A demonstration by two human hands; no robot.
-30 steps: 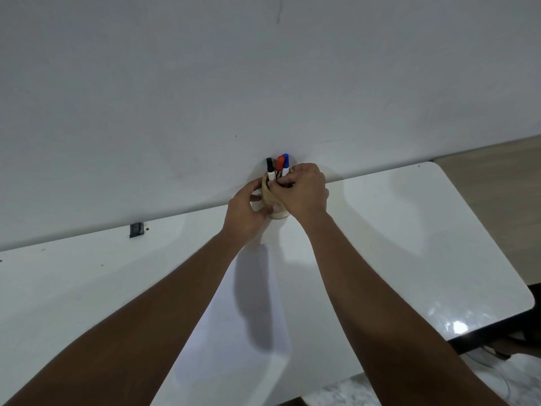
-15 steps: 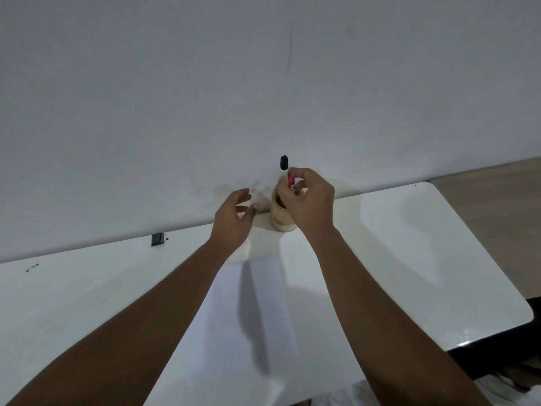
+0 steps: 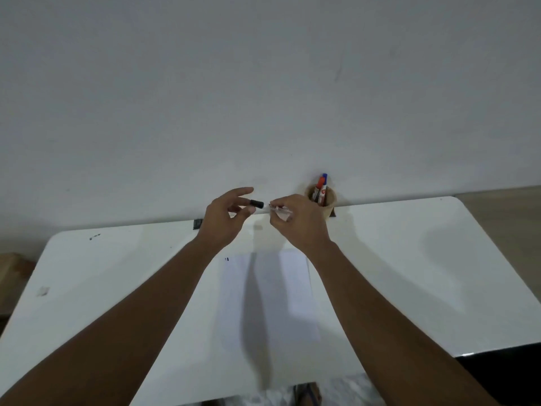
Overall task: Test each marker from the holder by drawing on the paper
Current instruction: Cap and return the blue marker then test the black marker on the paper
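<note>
My right hand (image 3: 295,222) grips a white marker with a black cap (image 3: 257,204), held level above the table's far edge. The cap end points left toward my left hand (image 3: 225,218), whose fingers are spread around the cap; whether they touch it I cannot tell. A round tan holder (image 3: 329,204) stands against the wall just right of my right hand, with a red-capped marker (image 3: 321,183) and a blue-capped marker (image 3: 324,175) upright in it. A white sheet of paper (image 3: 295,288) lies on the table below my hands, with a small dark mark near its top left corner.
The white table (image 3: 409,273) runs against a plain white wall (image 3: 263,83). A small dark object (image 3: 198,223) sits at the table's far edge left of my left hand. Small dark specks (image 3: 95,236) lie at the far left. Floor shows beyond the right edge.
My right hand lifted the black-capped marker out of the holder and carried it left, turning it level. My left hand let go of the holder and rose to the cap.
</note>
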